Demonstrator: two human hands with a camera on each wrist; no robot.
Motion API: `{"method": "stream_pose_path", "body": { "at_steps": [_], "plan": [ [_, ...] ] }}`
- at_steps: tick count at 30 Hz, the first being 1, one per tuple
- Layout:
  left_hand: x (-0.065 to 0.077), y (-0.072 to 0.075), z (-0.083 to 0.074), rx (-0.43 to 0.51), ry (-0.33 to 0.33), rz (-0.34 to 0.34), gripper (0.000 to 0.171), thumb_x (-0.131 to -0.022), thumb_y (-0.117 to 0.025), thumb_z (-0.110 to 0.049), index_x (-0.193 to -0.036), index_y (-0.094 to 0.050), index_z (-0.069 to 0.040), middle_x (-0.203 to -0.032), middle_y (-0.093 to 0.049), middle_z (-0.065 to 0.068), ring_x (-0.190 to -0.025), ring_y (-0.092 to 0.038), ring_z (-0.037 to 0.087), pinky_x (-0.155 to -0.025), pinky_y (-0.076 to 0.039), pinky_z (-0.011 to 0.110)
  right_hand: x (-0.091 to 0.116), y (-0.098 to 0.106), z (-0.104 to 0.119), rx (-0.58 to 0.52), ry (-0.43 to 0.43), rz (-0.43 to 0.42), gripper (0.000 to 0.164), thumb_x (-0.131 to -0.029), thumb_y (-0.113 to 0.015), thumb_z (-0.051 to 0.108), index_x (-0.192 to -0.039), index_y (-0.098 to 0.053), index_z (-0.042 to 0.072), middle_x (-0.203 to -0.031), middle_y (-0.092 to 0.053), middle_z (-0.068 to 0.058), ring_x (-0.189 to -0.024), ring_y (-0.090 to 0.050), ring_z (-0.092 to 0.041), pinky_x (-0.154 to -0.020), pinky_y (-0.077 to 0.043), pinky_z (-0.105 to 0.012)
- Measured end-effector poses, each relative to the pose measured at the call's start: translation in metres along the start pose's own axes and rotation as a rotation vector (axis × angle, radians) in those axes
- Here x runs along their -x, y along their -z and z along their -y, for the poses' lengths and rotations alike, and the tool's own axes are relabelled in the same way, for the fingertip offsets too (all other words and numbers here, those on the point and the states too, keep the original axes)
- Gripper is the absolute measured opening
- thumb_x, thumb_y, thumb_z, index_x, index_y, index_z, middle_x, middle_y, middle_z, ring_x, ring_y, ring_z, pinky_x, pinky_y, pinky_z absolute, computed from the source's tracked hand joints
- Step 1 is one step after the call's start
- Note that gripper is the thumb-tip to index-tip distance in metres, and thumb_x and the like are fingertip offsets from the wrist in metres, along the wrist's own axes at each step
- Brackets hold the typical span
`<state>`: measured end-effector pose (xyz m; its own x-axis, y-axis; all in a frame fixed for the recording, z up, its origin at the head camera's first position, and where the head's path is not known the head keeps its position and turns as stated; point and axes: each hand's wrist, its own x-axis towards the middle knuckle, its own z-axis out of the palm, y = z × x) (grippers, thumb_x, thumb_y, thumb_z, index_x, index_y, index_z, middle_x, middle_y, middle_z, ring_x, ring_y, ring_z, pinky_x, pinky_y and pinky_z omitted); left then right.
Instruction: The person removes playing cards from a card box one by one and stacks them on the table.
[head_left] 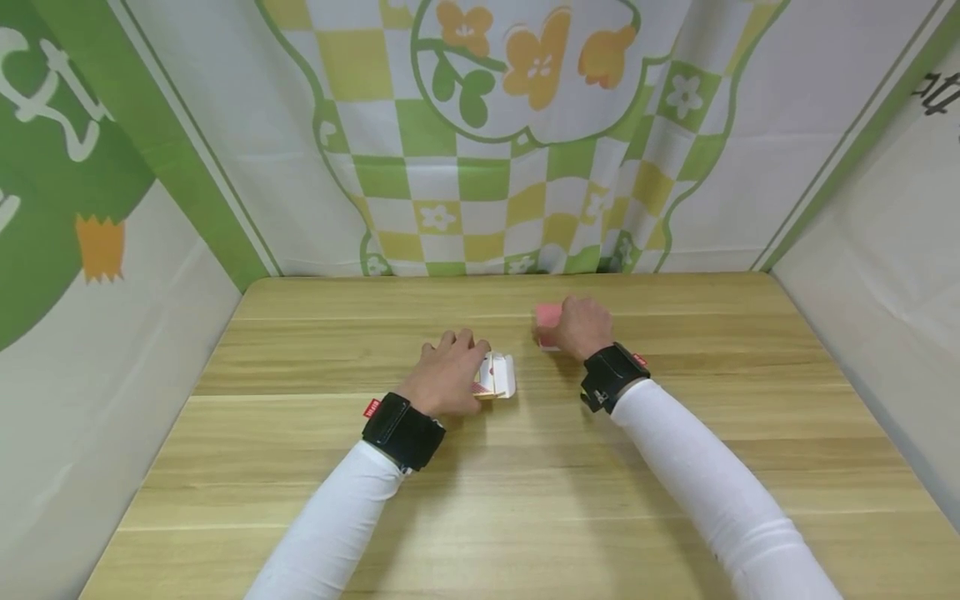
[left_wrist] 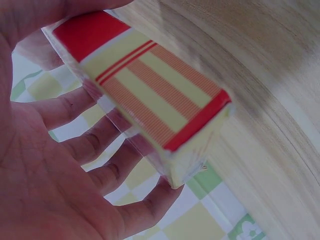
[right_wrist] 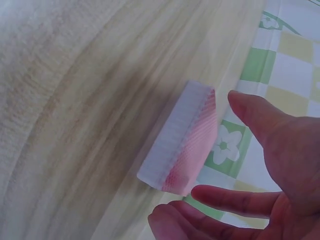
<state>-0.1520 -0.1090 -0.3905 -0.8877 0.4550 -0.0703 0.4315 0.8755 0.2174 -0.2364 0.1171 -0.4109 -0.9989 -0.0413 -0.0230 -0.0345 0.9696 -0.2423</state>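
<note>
My left hand point(head_left: 448, 377) holds a playing-card box point(head_left: 495, 375), thumb along one side and fingers along the other. The left wrist view shows the box's red, cream and striped side point(left_wrist: 150, 90); in the head view its white flap stands open towards the right. A deck of cards point(head_left: 548, 317) with pink backs lies farther back on the table, partly hidden by my right hand point(head_left: 588, 327). From the right wrist, the deck's white edge point(right_wrist: 175, 135) faces the camera, and the thumb and fingers are spread on either side with a gap at the thumb.
The wooden table point(head_left: 300, 500) runs back to a green, yellow and white checkered curtain point(head_left: 480, 192). Printed cloth walls point(head_left: 135, 392) close off both sides. Each wrist wears a black strap point(head_left: 405, 433).
</note>
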Motion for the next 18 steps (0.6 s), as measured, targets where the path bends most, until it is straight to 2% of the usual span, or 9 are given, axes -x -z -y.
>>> {"method": "stream_pose_path", "body": {
  "at_steps": [4, 7, 13, 14, 16, 18],
  "plan": [
    [0.000, -0.001, 0.000, 0.001, -0.001, -0.002, 0.075, -0.066, -0.087, -0.018, -0.134, -0.058, -0.006, -0.120, -0.055, 0.013, -0.111, -0.050, 0.033, -0.090, -0.045, 0.058, 0.002, 0.006, -0.004, -0.012, 0.005, 0.002, 0.055, -0.083, -0.074, 0.058, -0.072, -0.060, 0.006, -0.072, -0.059, -0.012, -0.063, -0.056, -0.023, -0.048, -0.045, -0.037],
    [0.000, 0.001, -0.001, -0.001, -0.001, -0.004, 0.075, -0.066, -0.087, -0.017, -0.134, -0.059, -0.006, -0.120, -0.055, 0.013, -0.112, -0.051, 0.034, -0.091, -0.045, 0.059, 0.005, 0.012, -0.009, -0.049, 0.009, 0.005, 0.056, -0.084, -0.072, 0.061, -0.074, -0.059, 0.007, -0.072, -0.059, -0.011, -0.063, -0.057, -0.024, -0.049, -0.045, -0.037],
    [-0.001, 0.002, -0.002, -0.003, -0.007, -0.010, 0.073, -0.066, -0.086, -0.016, -0.133, -0.059, -0.006, -0.119, -0.055, 0.012, -0.110, -0.051, 0.033, -0.090, -0.045, 0.059, 0.016, 0.024, -0.017, -0.146, 0.051, -0.026, 0.059, -0.084, -0.076, 0.056, -0.066, -0.044, 0.010, -0.062, -0.035, 0.000, -0.056, -0.038, -0.016, -0.049, -0.031, -0.032],
    [-0.001, 0.002, -0.003, -0.004, -0.009, -0.010, 0.073, -0.066, -0.086, -0.016, -0.133, -0.059, -0.006, -0.119, -0.055, 0.012, -0.110, -0.051, 0.033, -0.090, -0.045, 0.059, 0.019, 0.026, -0.017, -0.161, 0.067, -0.037, 0.058, -0.083, -0.077, 0.054, -0.066, -0.047, 0.008, -0.061, -0.036, 0.000, -0.055, -0.038, -0.016, -0.049, -0.030, -0.031],
    [-0.001, 0.002, -0.003, -0.005, -0.013, -0.012, 0.073, -0.066, -0.086, -0.016, -0.133, -0.058, -0.006, -0.120, -0.056, 0.013, -0.111, -0.051, 0.034, -0.090, -0.045, 0.058, 0.026, 0.028, -0.015, -0.190, 0.112, -0.054, 0.054, -0.083, -0.079, 0.051, -0.073, -0.060, 0.001, -0.062, -0.048, -0.003, -0.055, -0.045, -0.016, -0.049, -0.035, -0.031],
    [-0.002, 0.002, -0.004, -0.006, -0.015, -0.013, 0.074, -0.066, -0.087, -0.017, -0.133, -0.058, -0.006, -0.121, -0.056, 0.013, -0.112, -0.051, 0.034, -0.091, -0.045, 0.058, 0.035, 0.029, -0.012, -0.230, 0.149, -0.037, 0.054, -0.084, -0.079, 0.051, -0.090, -0.070, -0.002, -0.074, -0.062, -0.008, -0.063, -0.056, -0.020, -0.054, -0.043, -0.032]
  ]
}}
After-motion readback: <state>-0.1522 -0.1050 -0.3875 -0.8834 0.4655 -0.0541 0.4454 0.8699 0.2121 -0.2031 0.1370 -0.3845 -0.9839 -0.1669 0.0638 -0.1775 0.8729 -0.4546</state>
